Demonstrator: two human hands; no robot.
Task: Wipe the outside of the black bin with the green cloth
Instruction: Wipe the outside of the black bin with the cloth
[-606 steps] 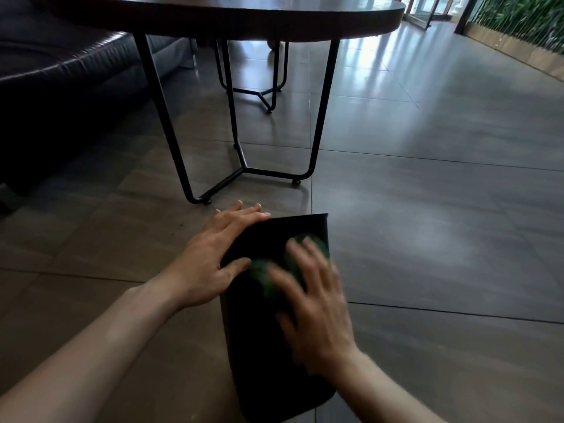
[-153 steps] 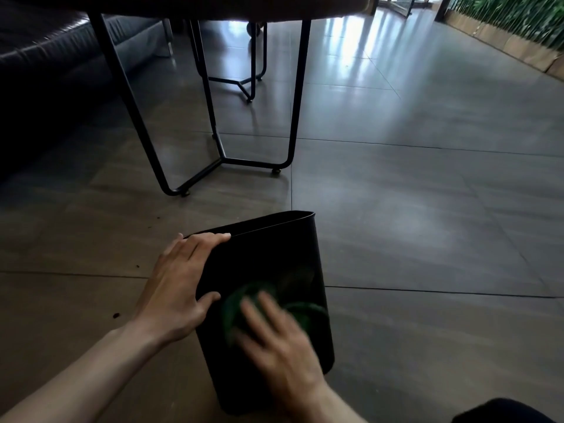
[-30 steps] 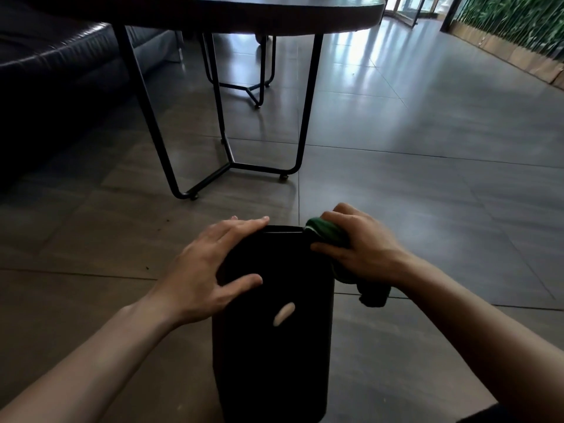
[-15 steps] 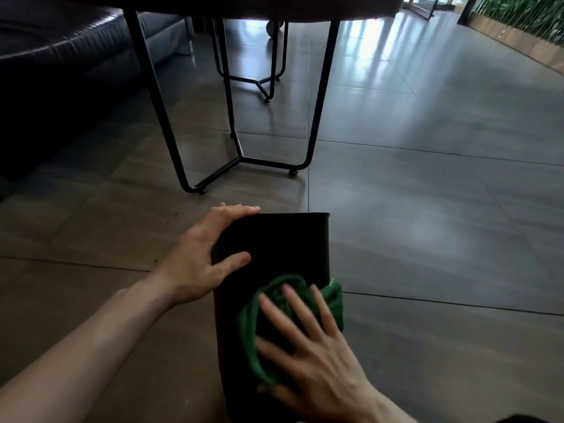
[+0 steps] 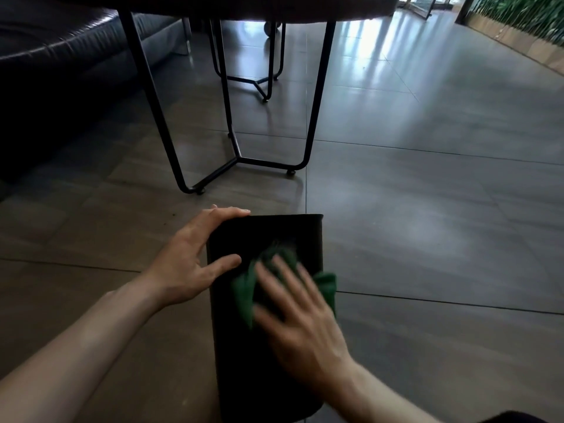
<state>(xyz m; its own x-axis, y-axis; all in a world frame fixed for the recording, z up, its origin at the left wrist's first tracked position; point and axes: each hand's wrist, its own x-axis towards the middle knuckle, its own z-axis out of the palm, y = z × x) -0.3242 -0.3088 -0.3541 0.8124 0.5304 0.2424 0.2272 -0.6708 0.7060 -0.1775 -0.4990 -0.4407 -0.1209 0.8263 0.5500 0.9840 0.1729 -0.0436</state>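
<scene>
Right hand (image 5: 302, 319): fingers spread flat, blurred, pressing cloth (image 5: 244, 290) onto the upper wall of the bin (image 5: 268, 380); nothing gripped.
Left hand (image 5: 189, 264): laid open over the bin's left edge by the rim, thumb on the wall, bracing.
Bin lies on its side on the floor (image 5: 427, 239), across a tile joint.
Judgement: stroke from rim to base in overlapping passes with a firm palm, and flatten the bunched cloth.

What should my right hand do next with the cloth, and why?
Probably slide the green cloth up toward the far rim of the black bin. The right hand presses it flat on the bin's upper face, with a bare strip between cloth and rim, and the left hand braces the bin's left edge.
</scene>
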